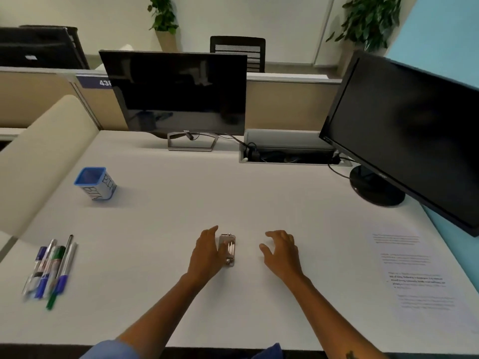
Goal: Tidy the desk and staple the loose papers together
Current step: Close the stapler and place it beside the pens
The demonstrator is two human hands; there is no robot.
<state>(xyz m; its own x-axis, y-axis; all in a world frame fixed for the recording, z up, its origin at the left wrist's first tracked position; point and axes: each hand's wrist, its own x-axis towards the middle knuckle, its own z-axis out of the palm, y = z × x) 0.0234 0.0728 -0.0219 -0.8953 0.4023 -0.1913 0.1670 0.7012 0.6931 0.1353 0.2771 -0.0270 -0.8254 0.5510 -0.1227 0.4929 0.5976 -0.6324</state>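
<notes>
My left hand point(207, 248) covers the near side of the stapler point(228, 249). The pens point(50, 270) blur together, the printed sheet point(417, 275) is unreadable and cut off at right, like the right monitor point(414, 136).

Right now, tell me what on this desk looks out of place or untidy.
The pens lie loose in a heap at the desk's near left, outside the blue BIN cup behind them. The printed papers sit askew at the right edge, far from the stapler that the left hand touches.
</notes>
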